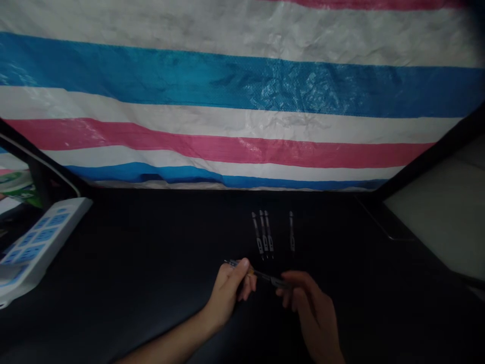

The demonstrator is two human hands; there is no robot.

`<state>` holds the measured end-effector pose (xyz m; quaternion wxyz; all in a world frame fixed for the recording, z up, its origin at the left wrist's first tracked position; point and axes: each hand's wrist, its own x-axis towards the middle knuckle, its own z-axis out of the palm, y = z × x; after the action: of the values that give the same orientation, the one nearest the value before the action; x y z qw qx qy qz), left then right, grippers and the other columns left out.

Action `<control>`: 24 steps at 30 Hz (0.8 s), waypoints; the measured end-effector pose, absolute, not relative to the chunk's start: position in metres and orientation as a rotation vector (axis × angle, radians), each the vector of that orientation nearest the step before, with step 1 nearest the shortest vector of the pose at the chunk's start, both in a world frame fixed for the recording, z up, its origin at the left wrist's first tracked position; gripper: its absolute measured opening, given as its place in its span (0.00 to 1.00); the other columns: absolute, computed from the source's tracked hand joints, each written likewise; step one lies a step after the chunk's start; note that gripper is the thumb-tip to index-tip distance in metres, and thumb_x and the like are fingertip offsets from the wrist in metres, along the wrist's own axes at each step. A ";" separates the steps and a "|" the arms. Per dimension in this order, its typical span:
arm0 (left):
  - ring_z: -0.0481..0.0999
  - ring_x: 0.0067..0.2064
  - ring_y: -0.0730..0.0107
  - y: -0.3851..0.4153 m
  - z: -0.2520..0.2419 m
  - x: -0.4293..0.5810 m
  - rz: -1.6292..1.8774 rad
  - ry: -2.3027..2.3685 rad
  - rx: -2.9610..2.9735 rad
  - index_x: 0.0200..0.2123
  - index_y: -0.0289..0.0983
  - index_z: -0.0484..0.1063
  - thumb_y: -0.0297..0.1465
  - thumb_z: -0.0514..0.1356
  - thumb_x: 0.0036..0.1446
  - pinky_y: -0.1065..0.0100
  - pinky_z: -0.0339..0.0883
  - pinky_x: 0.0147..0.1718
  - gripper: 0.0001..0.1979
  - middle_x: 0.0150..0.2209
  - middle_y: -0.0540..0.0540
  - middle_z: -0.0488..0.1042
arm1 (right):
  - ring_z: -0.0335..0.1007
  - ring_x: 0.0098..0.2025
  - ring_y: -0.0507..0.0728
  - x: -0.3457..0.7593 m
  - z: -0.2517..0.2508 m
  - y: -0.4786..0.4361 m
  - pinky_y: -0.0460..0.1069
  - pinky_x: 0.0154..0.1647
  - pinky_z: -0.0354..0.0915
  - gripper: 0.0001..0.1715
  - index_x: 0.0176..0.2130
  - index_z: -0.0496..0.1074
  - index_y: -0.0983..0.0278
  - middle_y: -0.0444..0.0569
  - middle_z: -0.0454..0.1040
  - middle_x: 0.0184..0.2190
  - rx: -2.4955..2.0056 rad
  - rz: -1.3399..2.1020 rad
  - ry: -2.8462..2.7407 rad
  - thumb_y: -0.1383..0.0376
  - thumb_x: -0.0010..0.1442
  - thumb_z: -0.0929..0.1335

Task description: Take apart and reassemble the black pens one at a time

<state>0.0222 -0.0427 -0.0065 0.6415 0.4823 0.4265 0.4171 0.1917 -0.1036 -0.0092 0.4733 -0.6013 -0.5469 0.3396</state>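
Between my two hands, a slim dark pen [262,275] is held level above the black table. My left hand [232,285] pinches its left end, where a thin tip pokes out past the thumb. At the other end, the fingers of my right hand [308,306] close round the pen near its clip. Beyond my hands, several similar pens lie on the table, pointing away from me: a group of 3 pens [264,235] side by side, and one single pen [291,232] a little to their right.
A white power strip [71,222] with blue socket faces lies along the left side. The black tabletop [151,242] ends at a striped plastic sheet [227,121] hanging behind. Dark frame bars [424,156] slant at both sides. A green and white container [18,187] is partly visible at far left.
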 end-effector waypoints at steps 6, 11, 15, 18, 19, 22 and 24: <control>0.53 0.15 0.75 -0.038 -0.004 0.022 0.921 1.008 1.074 0.13 0.36 0.67 0.54 0.51 0.55 0.68 0.46 0.19 0.31 0.09 0.53 0.55 | 0.75 0.31 0.55 0.191 -0.017 -0.104 0.46 0.36 0.69 0.13 0.41 0.76 0.58 0.47 0.77 0.29 -1.572 0.748 -1.502 0.58 0.62 0.64; 0.55 0.16 0.74 -0.033 0.001 0.017 0.871 0.988 1.215 0.11 0.37 0.65 0.52 0.49 0.57 0.68 0.50 0.22 0.32 0.09 0.52 0.54 | 0.68 0.23 0.53 0.191 -0.015 -0.105 0.45 0.27 0.65 0.16 0.37 0.77 0.60 0.44 0.71 0.20 -1.585 0.772 -1.483 0.55 0.61 0.64; 0.57 0.18 0.75 -0.032 0.003 0.016 0.861 0.946 1.335 0.14 0.36 0.65 0.51 0.48 0.60 0.69 0.52 0.23 0.31 0.12 0.52 0.57 | 0.61 0.20 0.50 0.192 -0.007 -0.102 0.43 0.23 0.58 0.19 0.33 0.73 0.62 0.40 0.63 0.17 -1.515 1.042 -1.478 0.54 0.64 0.61; 0.61 0.22 0.76 -0.032 0.002 0.020 0.944 0.842 1.303 0.26 0.34 0.69 0.48 0.52 0.60 0.72 0.56 0.24 0.23 0.19 0.52 0.63 | 0.61 0.22 0.50 0.190 -0.004 -0.100 0.43 0.24 0.58 0.18 0.38 0.70 0.62 0.41 0.65 0.20 -1.521 1.115 -1.454 0.54 0.65 0.59; 0.63 0.24 0.76 -0.031 0.002 0.023 0.969 0.786 1.259 0.30 0.34 0.69 0.46 0.55 0.60 0.73 0.58 0.26 0.19 0.22 0.52 0.65 | 0.62 0.23 0.50 0.189 -0.005 -0.099 0.43 0.25 0.58 0.18 0.38 0.69 0.62 0.41 0.67 0.21 -1.526 1.113 -1.459 0.54 0.66 0.59; 0.71 0.32 0.73 -0.028 -0.001 0.027 0.994 0.644 1.106 0.38 0.35 0.69 0.39 0.63 0.56 0.71 0.65 0.33 0.14 0.32 0.48 0.70 | 0.64 0.24 0.50 0.183 -0.003 -0.097 0.44 0.27 0.58 0.17 0.37 0.67 0.62 0.42 0.69 0.22 -1.521 1.100 -1.563 0.56 0.67 0.57; 0.74 0.36 0.70 -0.025 -0.003 0.027 0.997 0.619 1.019 0.40 0.35 0.71 0.36 0.64 0.55 0.70 0.67 0.36 0.13 0.35 0.47 0.71 | 0.65 0.25 0.50 0.182 0.001 -0.094 0.44 0.28 0.58 0.15 0.35 0.66 0.62 0.41 0.68 0.22 -1.507 1.122 -1.689 0.57 0.67 0.58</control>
<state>0.0273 -0.0253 -0.0025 0.7130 0.4596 0.2793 0.4500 0.1816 -0.0943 0.0012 0.3026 -0.5685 -0.6372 0.4234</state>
